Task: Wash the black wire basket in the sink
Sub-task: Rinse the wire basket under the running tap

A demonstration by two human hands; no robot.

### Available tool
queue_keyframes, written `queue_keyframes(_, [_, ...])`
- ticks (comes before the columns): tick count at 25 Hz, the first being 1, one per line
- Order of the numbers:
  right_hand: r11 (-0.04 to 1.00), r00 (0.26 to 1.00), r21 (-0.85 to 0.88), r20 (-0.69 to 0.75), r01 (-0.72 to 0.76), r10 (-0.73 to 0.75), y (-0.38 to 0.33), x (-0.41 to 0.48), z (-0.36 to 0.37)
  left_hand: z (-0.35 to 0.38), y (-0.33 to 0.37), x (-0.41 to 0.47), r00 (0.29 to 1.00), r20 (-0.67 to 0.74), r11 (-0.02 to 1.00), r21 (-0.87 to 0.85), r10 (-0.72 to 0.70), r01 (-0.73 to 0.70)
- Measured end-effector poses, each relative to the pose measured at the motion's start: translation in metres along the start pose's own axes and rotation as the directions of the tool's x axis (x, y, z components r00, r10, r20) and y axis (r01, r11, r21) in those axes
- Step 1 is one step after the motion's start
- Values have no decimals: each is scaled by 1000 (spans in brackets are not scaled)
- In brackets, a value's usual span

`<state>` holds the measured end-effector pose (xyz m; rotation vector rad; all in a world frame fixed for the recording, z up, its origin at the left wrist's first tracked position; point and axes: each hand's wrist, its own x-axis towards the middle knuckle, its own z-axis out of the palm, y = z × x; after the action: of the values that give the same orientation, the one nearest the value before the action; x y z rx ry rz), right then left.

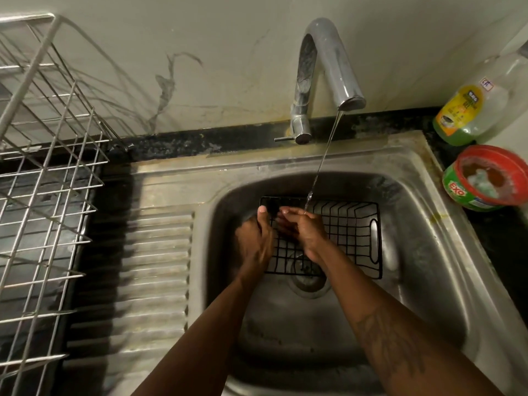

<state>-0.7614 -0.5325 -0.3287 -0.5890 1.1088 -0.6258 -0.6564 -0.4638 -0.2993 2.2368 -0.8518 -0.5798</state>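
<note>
- Black wire basket (343,232) lying in the far half of the steel sink (445,252), over the drain (307,274), long side running left to right, open side up as far as can be judged.
- Oval handle cutout (374,241) showing on the right end wall; left end hidden behind the hands.
- Thin stream from the chrome tap (328,75) falling onto the far rim of the basket, just beside the right-hand fingers.
- Left hand (255,238) curled over the left end, thumb up against the far-left corner; blurred, so whether gripping the rim or only rubbing it: cannot tell.
- Right hand (307,232) over the middle of the grid, fingers bent down toward the wires; closed on a wire or merely brushing: cannot tell.
- Handling, as a judgement: light, stiff, coated wire; likely slick when wet and soapy; open mesh apt to catch fingertips.
- Best hold probably the rim rod or the end handle, not the thin grid wires.
- Off to the right on the counter: green dish-soap bottle (463,115) and a red-rimmed Exo tub (485,178).
- Steel dish rack (45,167) at far left, well apart.
</note>
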Motion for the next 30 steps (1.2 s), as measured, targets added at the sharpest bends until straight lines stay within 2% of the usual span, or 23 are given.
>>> queue_keyframes(3, [986, 981, -138, 159, -93, 115, 5, -5, 4, -1, 4, -2, 999, -27, 991, -129, -46, 42])
queue_keyframes(5, [987, 983, -123, 143, -101, 118, -3, 0, -5, 1, 2, -4, 997, -73, 992, -126, -33, 24])
queue_keyframes(7, [999, 1000, 43, -9, -24, 25, -19, 6, -22, 3, -4, -9, 990, -140, 987, -158, -22, 0])
queue_keyframes(9, [962, 974, 260, -223, 82, -22, -29, 7, -40, 2, -6, -13, 982, -187, 984, -180, -35, 1])
queue_keyframes(10, [933, 966, 341, -259, 113, -22, -28, 7, -45, 2, -5, -14, 979, -200, 983, -185, -34, -4])
queue_keyframes(11, [931, 971, 351, -237, 102, -17, -24, 3, -43, 1, -5, -15, 978, -209, 982, -190, -27, -14])
queue_keyframes(12, [967, 984, 252, -176, 45, 0, -16, 0, -38, 0, -4, -16, 977, -214, 982, -188, -19, -22])
queue_keyframes(13, [996, 996, 82, -82, -32, 39, -9, -4, -30, -2, -3, -17, 977, -214, 983, -180, -16, -23])
queue_keyframes(15, [956, 984, -257, 67, -145, 167, -4, -11, -21, -8, -3, -18, 980, -198, 987, -161, -25, -8])
queue_keyframes(16, [922, 973, -352, 98, -161, 207, -8, -11, -21, -12, -3, -19, 982, -187, 987, -158, -41, 11])
queue_keyframes(18, [916, 989, -388, 61, -100, 134, -23, -6, -28, -19, -4, -21, 976, -203, 989, -135, -84, 57])
queue_keyframes(21, [995, 991, -92, -127, 35, -46, -38, 4, -38, -26, -5, -27, 962, -236, 985, -134, -134, 105])
queue_keyframes(23, [997, 982, 36, -182, 61, -54, -30, 5, -32, -26, -7, -30, 960, -237, 983, -143, -149, 117])
queue_keyframes(25, [996, 988, 82, -150, -28, 40, -14, 0, -24, -26, -8, -29, 955, -264, 987, -118, -136, 109])
queue_keyframes(26, [995, 990, -13, -102, -101, 99, -9, -5, -24, -26, -6, -29, 955, -267, 989, -101, -131, 108])
queue_keyframes(28, [898, 982, -405, 2, -174, 191, -9, -13, -33, -28, -2, -32, 955, -263, 990, -67, -135, 121])
queue_keyframes(29, [840, 981, -517, 0, -165, 192, -13, -14, -38, -29, -1, -32, 954, -265, 990, -55, -139, 129])
queue_keyframes(30, [853, 989, -503, -29, -140, 145, -17, -13, -42, -28, -2, -32, 954, -268, 991, -49, -136, 128])
